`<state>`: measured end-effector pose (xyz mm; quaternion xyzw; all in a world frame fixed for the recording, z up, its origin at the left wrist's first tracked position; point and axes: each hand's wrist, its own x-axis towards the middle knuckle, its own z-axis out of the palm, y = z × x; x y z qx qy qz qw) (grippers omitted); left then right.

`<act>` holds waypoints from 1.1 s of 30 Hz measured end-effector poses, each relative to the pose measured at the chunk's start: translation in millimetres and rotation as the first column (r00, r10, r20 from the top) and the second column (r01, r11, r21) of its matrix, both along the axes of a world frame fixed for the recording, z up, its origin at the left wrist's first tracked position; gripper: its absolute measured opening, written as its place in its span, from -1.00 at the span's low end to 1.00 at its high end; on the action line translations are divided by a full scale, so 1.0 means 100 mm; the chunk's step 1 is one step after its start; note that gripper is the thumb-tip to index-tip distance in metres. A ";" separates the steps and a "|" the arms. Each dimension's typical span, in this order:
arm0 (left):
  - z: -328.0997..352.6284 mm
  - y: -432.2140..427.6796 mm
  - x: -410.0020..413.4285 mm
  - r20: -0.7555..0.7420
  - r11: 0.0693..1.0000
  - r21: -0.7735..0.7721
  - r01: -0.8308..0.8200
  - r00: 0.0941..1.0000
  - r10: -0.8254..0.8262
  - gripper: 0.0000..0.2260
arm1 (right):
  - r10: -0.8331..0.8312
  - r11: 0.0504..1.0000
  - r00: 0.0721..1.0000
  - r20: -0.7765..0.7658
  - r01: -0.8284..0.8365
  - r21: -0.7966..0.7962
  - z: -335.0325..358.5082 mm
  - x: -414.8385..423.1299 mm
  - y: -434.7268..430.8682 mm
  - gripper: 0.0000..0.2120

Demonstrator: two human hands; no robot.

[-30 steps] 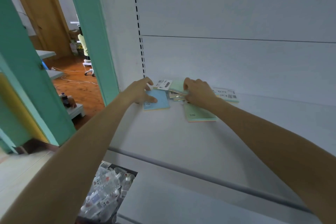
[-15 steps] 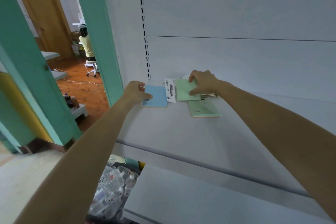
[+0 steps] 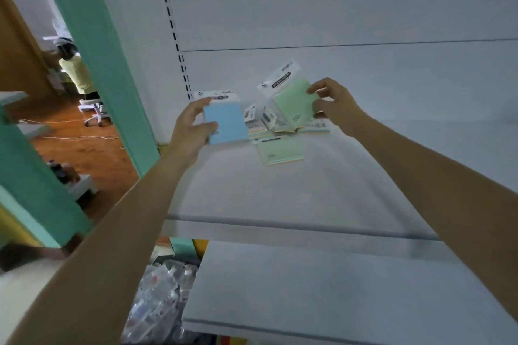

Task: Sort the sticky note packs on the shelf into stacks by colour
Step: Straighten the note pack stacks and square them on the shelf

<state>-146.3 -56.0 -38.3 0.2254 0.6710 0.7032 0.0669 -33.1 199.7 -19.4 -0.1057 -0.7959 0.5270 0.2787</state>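
Observation:
My left hand [image 3: 188,131] holds a blue sticky note pack [image 3: 225,123] lifted off the white shelf [image 3: 252,193], its white header card pointing up. My right hand [image 3: 335,106] grips a green sticky note pack [image 3: 293,105] by its right edge, raised and tilted above the pile. Under it, against the back wall, lies a loose pile of packs [image 3: 266,123] with pastel edges showing. A second green pack [image 3: 281,151] lies flat on the shelf in front of the pile.
A lower shelf [image 3: 322,288] juts out below. A bin of clear plastic packets [image 3: 157,302] sits at the bottom left. A teal post [image 3: 95,45] borders the shelf unit on the left; beyond it a person sits in another room.
Both hands have lifted their packs off the shelf: the blue one on the left, the green one on the right, now tilted upward. The pile underneath is uncovered.

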 end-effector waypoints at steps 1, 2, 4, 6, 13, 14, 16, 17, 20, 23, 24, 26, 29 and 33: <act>0.03 0.08 0.05 0.007 1.000 0.005 0.008 1.000 -0.008 -0.53 | -0.022 0.999 1.000 -0.016 0.021 -0.045 -0.01 0.10 0.08 -0.61; 0.05 0.18 0.13 0.016 1.000 0.006 0.025 1.000 -0.025 -0.53 | -0.050 0.995 0.999 -0.022 0.048 -0.085 -0.01 0.23 0.16 -0.62; 0.08 0.44 0.30 0.024 0.997 0.002 0.077 0.997 -0.077 -0.52 | -0.110 0.982 0.994 -0.026 0.105 -0.159 -0.03 0.50 0.36 -0.66; 0.09 0.76 0.53 0.020 0.992 -0.005 0.129 0.991 -0.129 -0.52 | -0.148 0.964 0.989 -0.021 0.140 -0.227 -0.06 0.82 0.58 -0.70; -0.02 2.15 1.58 0.012 0.964 0.014 0.265 0.964 -0.265 -0.50 | -0.205 0.906 0.978 -0.044 0.173 -0.386 -0.23 2.12 1.47 -0.69; -0.05 2.35 1.74 0.023 0.962 0.025 0.273 0.962 -0.274 -0.50 | -0.214 0.899 0.976 -0.043 0.179 -0.400 -0.25 2.33 1.61 -0.69; -0.10 2.75 2.07 0.059 0.956 0.061 0.285 0.956 -0.289 -0.50 | -0.222 0.883 0.974 -0.047 0.180 -0.434 -0.30 2.72 1.92 -0.67; -0.12 2.93 2.22 0.072 0.953 0.075 0.292 0.952 -0.297 -0.50 | -0.226 0.874 0.973 -0.053 0.179 -0.452 -0.33 2.91 2.08 -0.67; -0.14 3.44 2.65 0.089 0.944 0.088 0.317 0.942 -0.324 -0.49 | -0.255 0.854 0.965 -0.068 0.191 -0.484 -0.37 3.38 2.50 -0.67; -0.13 3.87 3.02 0.093 0.932 0.042 0.359 0.928 -0.361 -0.50 | -0.293 0.851 0.955 -0.036 0.243 -0.466 -0.36 3.66 2.80 -0.63; -0.12 4.01 3.11 0.089 0.930 0.022 0.367 0.926 -0.367 -0.50 | -0.307 0.851 0.951 -0.025 0.263 -0.455 -0.35 3.72 2.90 -0.61; -0.09 4.26 3.20 0.081 0.926 0.002 0.378 0.923 -0.377 -0.50 | -0.334 0.862 0.943 -0.017 0.298 -0.410 -0.33 3.80 3.11 -0.59; -0.03 4.60 3.23 0.097 0.907 0.001 0.421 0.903 -0.419 -0.50 | -0.379 0.865 0.924 -0.046 0.336 -0.372 -0.24 3.91 3.42 -0.58; -0.02 5.04 3.21 0.132 0.887 -0.037 0.460 0.882 -0.452 -0.48 | -0.463 0.842 0.883 -0.080 0.409 -0.353 -0.13 4.06 3.84 -0.61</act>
